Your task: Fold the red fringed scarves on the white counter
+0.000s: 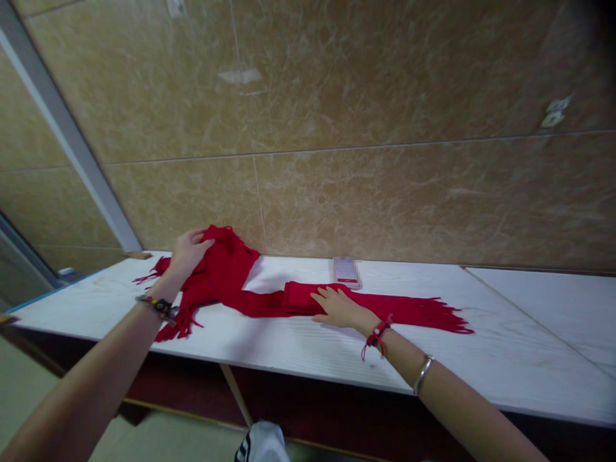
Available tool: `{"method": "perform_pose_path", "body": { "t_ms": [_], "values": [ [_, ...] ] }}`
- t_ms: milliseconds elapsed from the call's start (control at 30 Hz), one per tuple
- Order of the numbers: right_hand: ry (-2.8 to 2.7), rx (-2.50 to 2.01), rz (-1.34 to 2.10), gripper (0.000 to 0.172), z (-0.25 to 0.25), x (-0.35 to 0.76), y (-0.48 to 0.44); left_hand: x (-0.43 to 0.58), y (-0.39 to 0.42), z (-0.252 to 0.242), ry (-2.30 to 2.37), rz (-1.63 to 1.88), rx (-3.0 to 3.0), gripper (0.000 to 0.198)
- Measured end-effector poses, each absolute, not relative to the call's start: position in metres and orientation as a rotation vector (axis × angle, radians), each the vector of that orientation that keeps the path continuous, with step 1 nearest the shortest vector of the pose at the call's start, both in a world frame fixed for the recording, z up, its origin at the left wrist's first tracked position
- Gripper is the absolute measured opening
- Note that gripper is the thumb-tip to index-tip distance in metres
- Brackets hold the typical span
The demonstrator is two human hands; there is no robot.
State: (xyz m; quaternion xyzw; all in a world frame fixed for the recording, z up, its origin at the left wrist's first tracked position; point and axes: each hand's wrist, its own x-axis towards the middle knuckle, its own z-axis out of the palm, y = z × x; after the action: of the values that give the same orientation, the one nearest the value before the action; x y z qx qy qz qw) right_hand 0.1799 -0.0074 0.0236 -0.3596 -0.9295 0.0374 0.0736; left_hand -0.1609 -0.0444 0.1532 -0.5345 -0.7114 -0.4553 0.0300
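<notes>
A red fringed scarf (pixel 260 304) stretches along the white tabletop. Bunched, raised cloth makes up its left part, with tassels hanging at two places; whether this is one scarf or more I cannot tell. My left hand (pixel 188 254) has its fingers closed on the upper left of that bunch. Toward the middle the cloth is folded into a flat, layered block, and my right hand (pixel 342 308) rests on it palm down, fingers spread. Beyond the right hand a single flat strip runs right and ends in loose tassels.
Behind the scarf, a small stack of printed cards (pixel 346 272) lies close to the wall. Beige marble-look tiles (pixel 385 205) rise along the table's back edge. The white table (pixel 298 346) has a seam at right and dark open space under its front edge.
</notes>
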Motion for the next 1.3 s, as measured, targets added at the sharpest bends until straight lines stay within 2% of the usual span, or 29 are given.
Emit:
{"method": "perform_pose_path", "body": {
  "t_ms": [100,233,300,433,533,700,800,900,1000,1133,1300],
  "values": [
    [-2.636,-1.024,0.419,0.063,0.022,0.181,0.002,-0.111,-0.016,0.185,-2.08,-1.529,-1.733,0.044],
    [-1.923,-1.009,0.96,0.055,0.032,0.198,0.018,-0.02,0.015,0.194,-1.786,-1.625,-2.084,0.038],
    [-1.556,-0.919,1.19,0.049,0.04,0.216,0.024,0.027,0.019,0.174,-1.723,-1.53,-2.276,0.039],
    [-1.127,-0.798,1.478,0.036,0.046,0.257,0.027,0.093,0.008,0.105,-1.646,-1.171,-2.598,0.037],
    [-0.91,-0.884,1.49,0.016,0.032,0.271,0.026,0.112,-0.004,0.063,-1.6,-0.923,-2.777,0.039],
    [-0.833,-0.849,1.39,0.024,0.015,0.267,0.029,0.091,-0.014,0.057,-1.49,-0.712,-2.874,0.056],
    [-0.828,-0.734,1.316,0.028,0.031,0.266,0.033,0.052,-0.015,0.071,-1.674,-0.594,-2.586,0.06],
    [-0.818,-0.663,1.242,0.028,0.059,0.277,0.041,0.007,-0.015,0.075,-1.918,-0.4,-2.47,0.082],
    [-0.789,-0.64,1.169,0.026,0.074,0.302,0.05,-0.025,-0.014,0.064,-1.989,-0.321,-2.603,0.095],
    [-0.793,-0.803,1.085,0.025,0.049,0.339,0.052,-0.039,-0.012,0.046,-1.982,-0.473,-2.668,0.096],
    [-0.904,-1.229,1.085,0.031,-0.007,0.358,0.045,-0.033,-0.01,0.038,-1.964,-0.506,-2.672,0.084]
  ]
}}
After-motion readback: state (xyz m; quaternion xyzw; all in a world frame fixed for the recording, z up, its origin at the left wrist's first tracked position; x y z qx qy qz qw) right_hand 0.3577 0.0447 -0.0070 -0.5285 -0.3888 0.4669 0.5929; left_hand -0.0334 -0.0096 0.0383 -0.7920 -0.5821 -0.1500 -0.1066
